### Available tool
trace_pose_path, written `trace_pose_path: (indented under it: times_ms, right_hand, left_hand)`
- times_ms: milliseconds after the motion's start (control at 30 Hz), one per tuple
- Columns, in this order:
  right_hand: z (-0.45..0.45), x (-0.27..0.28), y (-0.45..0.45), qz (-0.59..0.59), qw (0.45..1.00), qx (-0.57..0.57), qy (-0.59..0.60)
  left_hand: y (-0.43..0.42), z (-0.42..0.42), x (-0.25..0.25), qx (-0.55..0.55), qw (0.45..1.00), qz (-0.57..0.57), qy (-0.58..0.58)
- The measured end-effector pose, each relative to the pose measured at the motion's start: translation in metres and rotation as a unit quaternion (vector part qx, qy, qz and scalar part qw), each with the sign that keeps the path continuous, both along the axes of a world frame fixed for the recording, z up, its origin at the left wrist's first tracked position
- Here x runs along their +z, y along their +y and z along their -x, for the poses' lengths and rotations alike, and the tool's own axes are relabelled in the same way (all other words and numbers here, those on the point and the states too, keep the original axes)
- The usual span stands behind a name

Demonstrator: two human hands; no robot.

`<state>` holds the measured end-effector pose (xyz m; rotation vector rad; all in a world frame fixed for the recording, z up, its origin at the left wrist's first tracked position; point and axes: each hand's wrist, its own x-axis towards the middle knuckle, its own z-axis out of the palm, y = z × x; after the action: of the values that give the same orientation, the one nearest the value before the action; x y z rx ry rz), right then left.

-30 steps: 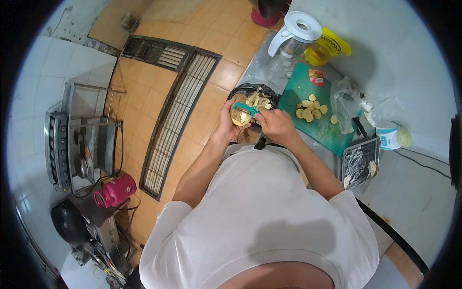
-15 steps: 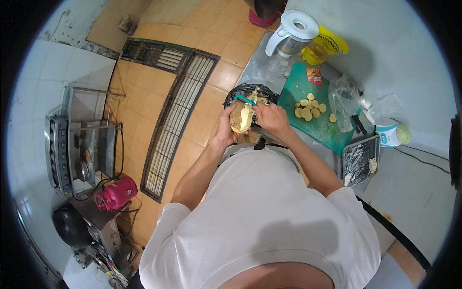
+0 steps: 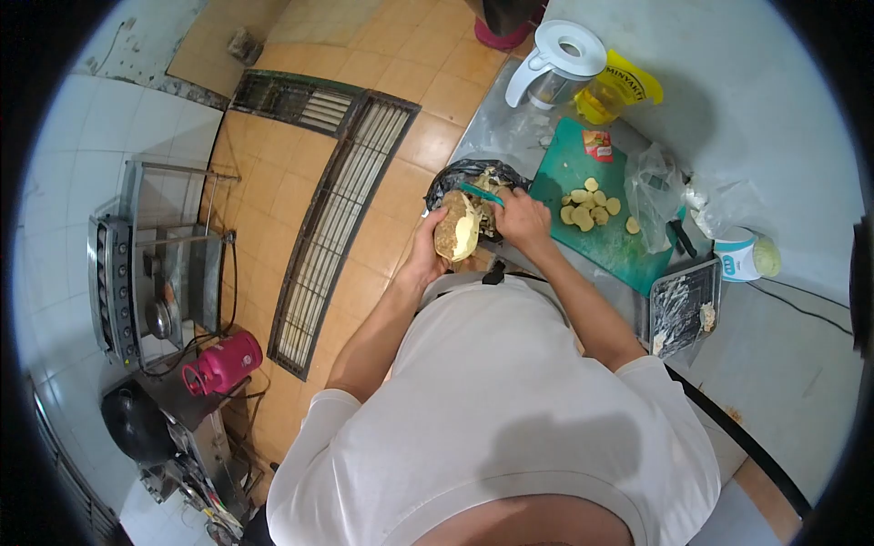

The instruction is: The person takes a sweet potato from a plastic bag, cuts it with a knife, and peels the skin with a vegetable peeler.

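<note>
My left hand is closed round a large potato, brown-skinned on one side and bare yellow on the other. In my right hand is a green peeler, fingers wrapped round its handle. The peeler's head is just above the potato's upper end; whether it touches cannot be made out. Behind both hands, a black plastic bag holds pale peelings. To the right of my right hand lies a green cutting board with several potato slices and a small red packet.
A white-lidded jug and a yellow pouch stand behind the board. A clear plastic bag, a black handle, a smeared metal tray and a white-and-blue container are at right. Leftward are a floor grate and pink gas cylinder.
The peeler and my right hand have moved slightly up and right, away from the potato's peeled face. My left hand still holds the potato, which shows more of its peeled side.
</note>
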<state>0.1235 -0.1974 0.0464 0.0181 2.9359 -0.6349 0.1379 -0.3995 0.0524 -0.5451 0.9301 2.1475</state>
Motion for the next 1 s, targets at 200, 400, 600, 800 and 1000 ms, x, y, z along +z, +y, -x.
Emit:
trace_pose_path:
  times_ms: [200, 400, 600, 800, 1000]
  right_hand:
    - [0.001, 0.0, 0.015, 0.104, 0.994, -0.013, -0.039]
    - [-0.011, 0.048, 0.007, 0.182, 0.981, 0.068, 0.005]
    - [-0.009, 0.054, 0.004, 0.171, 0.982, 0.077, 0.032]
    - [-0.004, 0.046, 0.003, 0.135, 0.988, 0.061, 0.032]
    - [-0.003, 0.04, -0.008, 0.109, 0.993, 0.04, 0.003]
  left_hand:
    - [0.005, 0.009, -0.015, 0.048, 0.997, 0.065, 0.022]
    - [0.003, 0.019, -0.013, -0.009, 0.999, -0.048, -0.011]
    - [0.008, 0.02, -0.008, -0.013, 0.998, -0.055, -0.011]
    - [0.003, 0.014, -0.009, -0.044, 0.998, -0.034, 0.003]
    - [-0.001, 0.01, -0.016, -0.014, 0.999, -0.048, -0.003]
